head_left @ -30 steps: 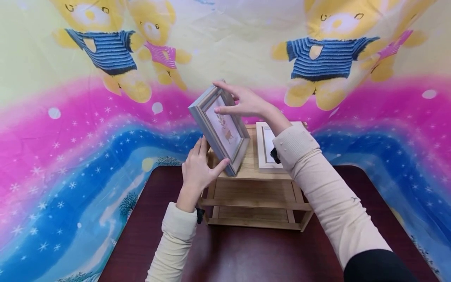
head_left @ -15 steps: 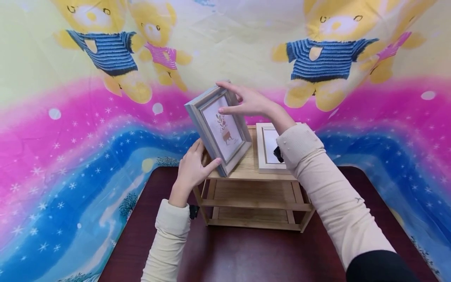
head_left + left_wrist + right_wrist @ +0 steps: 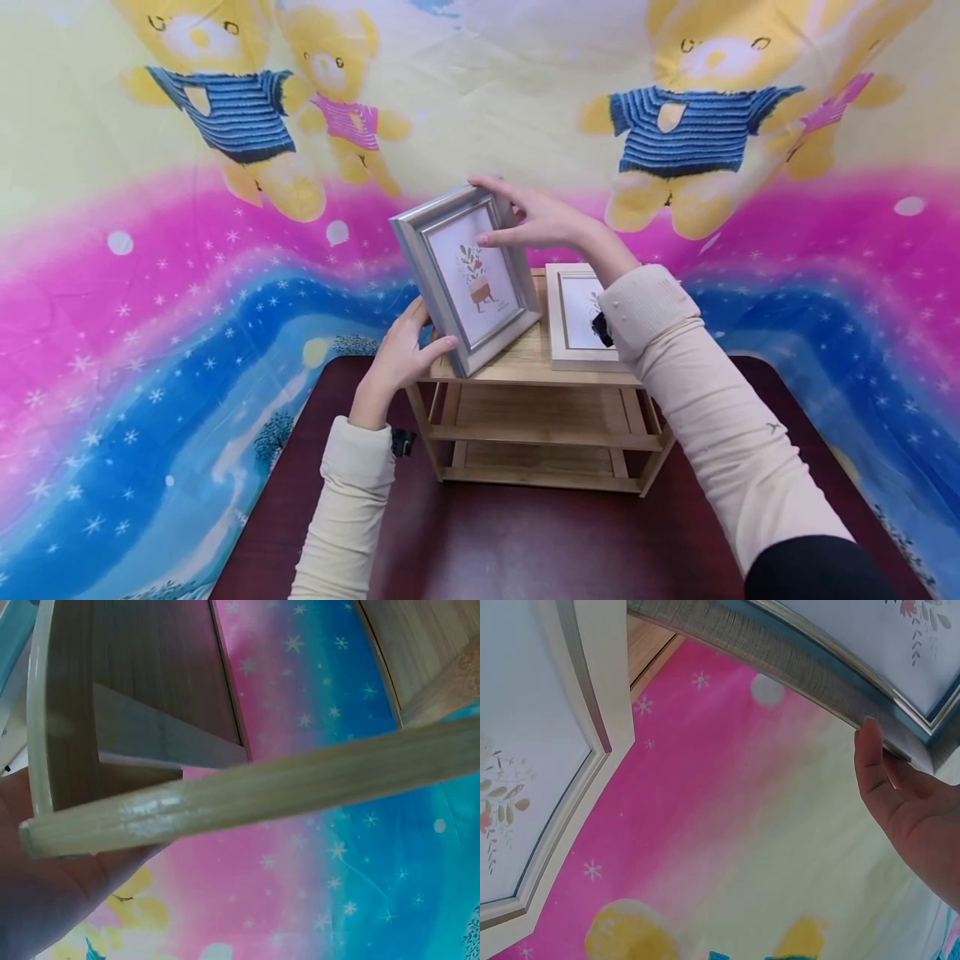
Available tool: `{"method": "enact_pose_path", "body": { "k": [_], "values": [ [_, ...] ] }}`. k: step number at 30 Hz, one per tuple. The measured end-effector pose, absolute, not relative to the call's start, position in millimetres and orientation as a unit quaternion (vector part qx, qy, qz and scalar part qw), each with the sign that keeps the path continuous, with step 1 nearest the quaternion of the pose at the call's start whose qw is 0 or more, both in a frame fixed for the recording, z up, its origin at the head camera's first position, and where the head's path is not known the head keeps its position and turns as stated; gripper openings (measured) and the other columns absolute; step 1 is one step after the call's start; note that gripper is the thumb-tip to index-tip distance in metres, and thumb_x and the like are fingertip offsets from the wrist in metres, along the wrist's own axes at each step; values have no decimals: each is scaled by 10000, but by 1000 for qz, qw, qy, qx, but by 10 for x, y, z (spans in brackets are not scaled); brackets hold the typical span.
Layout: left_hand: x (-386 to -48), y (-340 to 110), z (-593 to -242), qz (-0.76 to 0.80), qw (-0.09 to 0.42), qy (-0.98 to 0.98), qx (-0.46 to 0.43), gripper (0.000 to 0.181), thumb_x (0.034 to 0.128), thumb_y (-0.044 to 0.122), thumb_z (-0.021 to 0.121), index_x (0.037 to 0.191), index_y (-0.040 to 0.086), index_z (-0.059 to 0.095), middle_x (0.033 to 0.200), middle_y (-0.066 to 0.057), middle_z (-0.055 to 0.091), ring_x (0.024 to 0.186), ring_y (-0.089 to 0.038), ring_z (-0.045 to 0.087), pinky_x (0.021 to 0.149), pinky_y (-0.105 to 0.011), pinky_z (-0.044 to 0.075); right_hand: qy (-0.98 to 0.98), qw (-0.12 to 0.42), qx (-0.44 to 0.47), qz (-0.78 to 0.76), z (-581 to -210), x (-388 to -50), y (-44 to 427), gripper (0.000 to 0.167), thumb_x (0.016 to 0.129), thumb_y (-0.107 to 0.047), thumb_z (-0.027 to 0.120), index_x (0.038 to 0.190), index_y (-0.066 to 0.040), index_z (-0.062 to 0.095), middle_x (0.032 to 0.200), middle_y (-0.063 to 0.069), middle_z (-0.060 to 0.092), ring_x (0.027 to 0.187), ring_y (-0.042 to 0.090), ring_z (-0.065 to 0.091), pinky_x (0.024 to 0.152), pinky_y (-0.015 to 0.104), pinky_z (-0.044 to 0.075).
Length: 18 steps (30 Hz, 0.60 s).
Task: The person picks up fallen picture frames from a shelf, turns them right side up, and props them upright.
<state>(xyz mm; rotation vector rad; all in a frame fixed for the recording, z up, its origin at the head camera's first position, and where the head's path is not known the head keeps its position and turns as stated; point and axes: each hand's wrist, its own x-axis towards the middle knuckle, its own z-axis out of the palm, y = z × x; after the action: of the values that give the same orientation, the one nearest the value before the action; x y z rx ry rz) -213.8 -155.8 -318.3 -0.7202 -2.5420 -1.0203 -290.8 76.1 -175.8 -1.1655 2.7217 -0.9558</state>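
Note:
A grey-silver picture frame (image 3: 483, 283) with a potted-plant print stands tilted on the left of a wooden shelf's top (image 3: 525, 362). My right hand (image 3: 551, 223) pinches its upper right corner, thumb in front and fingers over the edge. In the right wrist view the fingertips (image 3: 868, 739) meet the grey border. My left hand (image 3: 397, 354) holds the lower left side, thumb at the front edge, some fingers hidden behind it. A shelf rail (image 3: 247, 795) covers most of that hand in the left wrist view. A cream picture frame (image 3: 558, 333) lies flat on the right, partly behind my right forearm.
The wooden shelf has two lower tiers (image 3: 540, 442) and stands on a dark red table (image 3: 517, 542). Behind it hangs a cloth backdrop (image 3: 510, 100) with printed bears and snowflakes.
The grey picture frame has turned to face the camera more, its lower edge shifting left. My left hand has moved left with it; my right hand has slid slightly right.

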Motion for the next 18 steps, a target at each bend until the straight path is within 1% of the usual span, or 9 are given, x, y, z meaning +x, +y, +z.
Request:
{"method": "enact_pose_path", "body": {
  "k": [7, 14, 18],
  "values": [
    [-2218, -1598, -3190, -371, 144, -875, -276, 951, 736, 795, 345, 1389, 104, 367, 1393, -137, 356, 1193, -310, 411, 932, -522, 364, 875, 21, -373, -309, -1749, -2904, 798, 773, 838, -300, 649, 1461, -244, 195, 1438, 56, 302, 1127, 306, 464, 924, 422, 392],
    [-2268, -1636, -3178, -394, 139, -858, -299, 971, 739, 785, 364, 1377, 54, 379, 1382, -165, 371, 1246, -315, 357, 961, -520, 342, 874, 30, -377, -305, -1727, -2894, 813, 762, 849, -164, 633, 1464, -216, 186, 1449, 69, 281, 1097, 305, 480, 911, 413, 408],
    [-2288, -1643, -3186, -403, 139, -852, -305, 973, 742, 775, 384, 1375, 35, 375, 1375, -180, 375, 1248, -321, 354, 964, -515, 343, 878, 31, -374, -296, -1725, -2918, 827, 810, 835, -90, 629, 1470, -240, 148, 1474, 58, 235, 1096, 307, 474, 915, 410, 404]
  ]
}}
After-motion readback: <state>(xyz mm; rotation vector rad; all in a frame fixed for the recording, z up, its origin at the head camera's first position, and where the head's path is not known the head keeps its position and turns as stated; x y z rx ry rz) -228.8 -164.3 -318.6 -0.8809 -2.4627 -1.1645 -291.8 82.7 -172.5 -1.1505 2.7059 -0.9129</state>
